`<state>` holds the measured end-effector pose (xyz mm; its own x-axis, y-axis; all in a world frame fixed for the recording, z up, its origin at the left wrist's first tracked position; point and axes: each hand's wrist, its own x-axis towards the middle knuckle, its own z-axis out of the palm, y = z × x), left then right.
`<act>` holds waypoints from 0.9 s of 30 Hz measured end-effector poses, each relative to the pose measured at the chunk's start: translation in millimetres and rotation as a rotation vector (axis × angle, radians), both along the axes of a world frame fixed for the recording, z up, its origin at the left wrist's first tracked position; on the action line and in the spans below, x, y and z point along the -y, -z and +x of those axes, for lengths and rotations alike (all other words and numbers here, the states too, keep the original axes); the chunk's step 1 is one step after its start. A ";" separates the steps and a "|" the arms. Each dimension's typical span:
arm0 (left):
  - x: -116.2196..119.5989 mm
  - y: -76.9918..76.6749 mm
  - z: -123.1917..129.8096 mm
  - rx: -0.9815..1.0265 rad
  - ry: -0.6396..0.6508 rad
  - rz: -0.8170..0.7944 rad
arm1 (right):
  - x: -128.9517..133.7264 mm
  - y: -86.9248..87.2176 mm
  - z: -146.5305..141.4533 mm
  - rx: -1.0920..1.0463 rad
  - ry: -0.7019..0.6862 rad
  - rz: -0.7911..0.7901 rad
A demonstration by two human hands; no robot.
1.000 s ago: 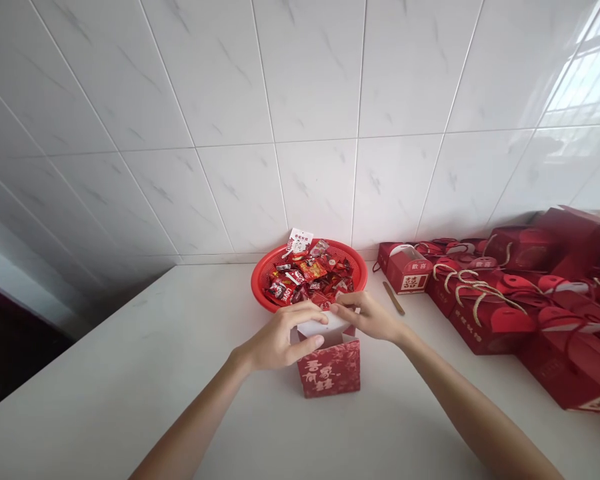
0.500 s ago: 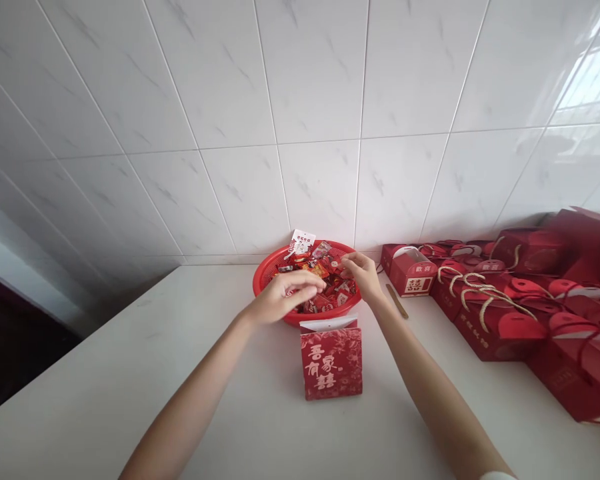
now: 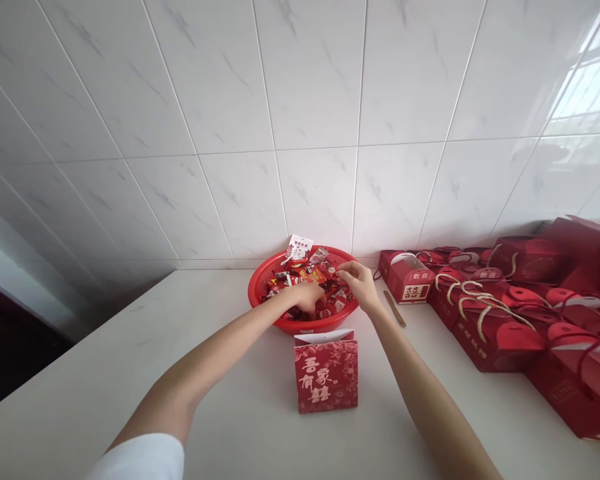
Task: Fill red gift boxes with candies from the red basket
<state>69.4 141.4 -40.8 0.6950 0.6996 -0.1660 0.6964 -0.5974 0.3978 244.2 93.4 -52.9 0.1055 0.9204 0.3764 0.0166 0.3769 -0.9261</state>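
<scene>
Wrapped candies (image 3: 313, 273), mostly red, fill a red plastic basket (image 3: 259, 288) by the wall. My left hand (image 3: 307, 297) reaches down among them, its fingertips hidden. At the basket's right side, my right hand (image 3: 359, 281) pinches a small red wrapped candy (image 3: 332, 272) between thumb and fingers. A red gift box (image 3: 326, 375) with white Chinese characters stands upright in front of the basket, its top open. Neither hand touches this box.
Several red gift boxes (image 3: 500, 340) with rope handles crowd the right side. A smaller red box (image 3: 407, 277) stands nearer the basket, beside a thin brown strip (image 3: 395, 309). White tiled wall (image 3: 315, 193) rises behind the white tabletop (image 3: 220, 413).
My left hand has gone from above the basket's near side down into the candies. The right hand has stayed at the basket's right side. The view has shifted slightly.
</scene>
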 end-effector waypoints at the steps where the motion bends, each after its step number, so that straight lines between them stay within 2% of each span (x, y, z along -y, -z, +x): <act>1: -1.3 -1.0 -2.6 0.033 -0.017 -0.001 | 0.5 -0.3 0.1 0.006 -0.003 0.000; 7: -4.6 -14.8 -26.2 0.398 -0.189 0.021 | 0.3 1.4 0.4 0.051 -0.001 0.003; 13: -0.8 -9.8 -31.3 0.646 -0.274 -0.043 | 0.6 3.2 -0.9 0.146 -0.031 0.013; 21: -3.1 -10.1 -29.5 0.767 -0.208 -0.117 | -3.0 8.1 -4.4 0.205 -0.057 0.008; 27: -8.8 -0.9 -26.7 0.728 -0.144 -0.112 | -4.8 9.4 -7.9 0.165 -0.027 0.012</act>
